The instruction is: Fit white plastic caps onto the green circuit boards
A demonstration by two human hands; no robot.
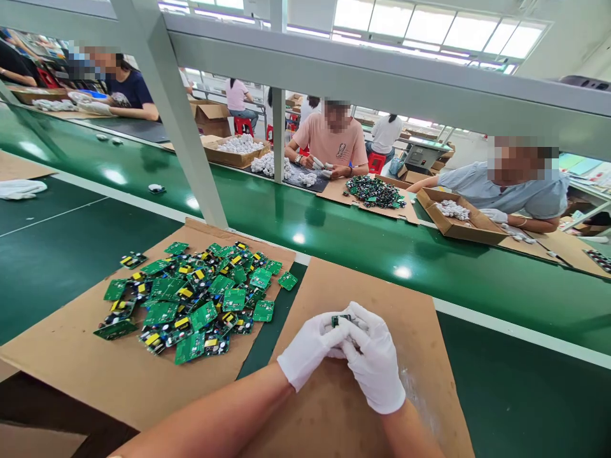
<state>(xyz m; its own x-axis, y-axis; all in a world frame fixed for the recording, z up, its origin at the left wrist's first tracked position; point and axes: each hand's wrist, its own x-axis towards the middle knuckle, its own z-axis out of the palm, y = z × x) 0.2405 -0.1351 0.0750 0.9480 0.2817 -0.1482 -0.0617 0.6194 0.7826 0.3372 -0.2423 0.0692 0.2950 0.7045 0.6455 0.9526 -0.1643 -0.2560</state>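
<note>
Both of my hands wear white gloves and meet above the right-hand cardboard sheet (329,407). My left hand (312,343) has its fingers closed round a small circuit board (340,319), of which only a dark green part shows. From the other side my right hand (372,356) grips the same board, its fingers bent over it and hiding most of it. To the left, a heap of green circuit boards (203,315) with yellow, black and blue parts lies on another cardboard sheet (62,356).
A green conveyor belt (305,222) runs across behind the cardboard, with a grey metal frame (184,114) above it. A white glove (21,189) lies at far left. Across the belt, people sit by cardboard boxes (458,222) and heaps of white parts (272,165).
</note>
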